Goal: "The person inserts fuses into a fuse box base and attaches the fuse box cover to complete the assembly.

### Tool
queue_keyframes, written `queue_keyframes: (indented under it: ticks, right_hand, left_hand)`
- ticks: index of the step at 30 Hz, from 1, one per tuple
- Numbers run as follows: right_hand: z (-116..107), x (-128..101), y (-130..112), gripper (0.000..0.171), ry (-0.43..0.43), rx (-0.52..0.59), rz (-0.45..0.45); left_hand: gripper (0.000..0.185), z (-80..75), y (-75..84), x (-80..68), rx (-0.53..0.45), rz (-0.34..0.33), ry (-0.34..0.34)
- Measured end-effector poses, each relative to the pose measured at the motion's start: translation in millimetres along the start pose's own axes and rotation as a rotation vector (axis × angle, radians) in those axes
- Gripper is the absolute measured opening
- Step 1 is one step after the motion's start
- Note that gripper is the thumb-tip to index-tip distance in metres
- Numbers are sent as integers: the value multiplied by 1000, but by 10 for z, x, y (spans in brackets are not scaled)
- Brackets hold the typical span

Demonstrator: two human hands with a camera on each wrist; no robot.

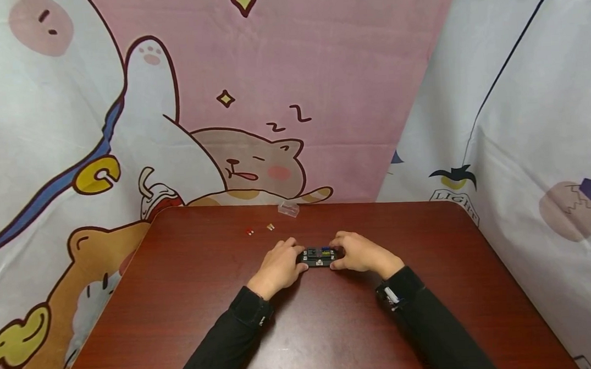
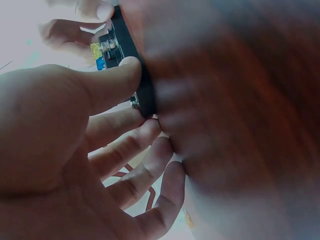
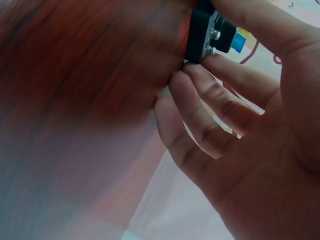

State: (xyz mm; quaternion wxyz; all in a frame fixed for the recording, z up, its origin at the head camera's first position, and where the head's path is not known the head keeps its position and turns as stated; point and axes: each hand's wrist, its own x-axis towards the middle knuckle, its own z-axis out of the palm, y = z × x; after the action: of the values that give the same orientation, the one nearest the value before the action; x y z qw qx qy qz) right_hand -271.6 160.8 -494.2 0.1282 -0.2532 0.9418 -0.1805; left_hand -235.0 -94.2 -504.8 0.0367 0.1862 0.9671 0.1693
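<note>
A small black fuse block (image 1: 315,263) with metal screw terminals sits on the table, a hand at each end. My left hand (image 1: 277,267) grips its left end, thumb (image 2: 131,70) on the near side and fingers round the far side. At the opposite end, my right hand (image 1: 362,253) holds it between thumb and fingers. A yellow fuse (image 2: 95,51) and a blue fuse (image 3: 238,44) stand in the block's right part. The other fingertips (image 3: 177,80) of the right hand rest at the tabletop.
Small red fuses (image 1: 250,231) and tan fuses (image 1: 270,227) lie on the brown table (image 1: 206,298) beyond the left hand. A clear plastic cover (image 1: 289,208) is at the table's back edge. Behind hangs a cartoon-printed cloth (image 1: 341,94).
</note>
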Motion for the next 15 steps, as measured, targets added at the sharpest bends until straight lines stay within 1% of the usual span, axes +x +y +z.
queue_keyframes:
  ticks: [6, 15]
  right_hand:
    - [56, 14, 21, 50, 12, 47, 22]
    - [68, -8, 53, 49, 33, 84, -8]
  left_hand:
    - [48, 14, 0, -12, 1, -8, -7]
    - [49, 6, 16, 0, 13, -9, -6]
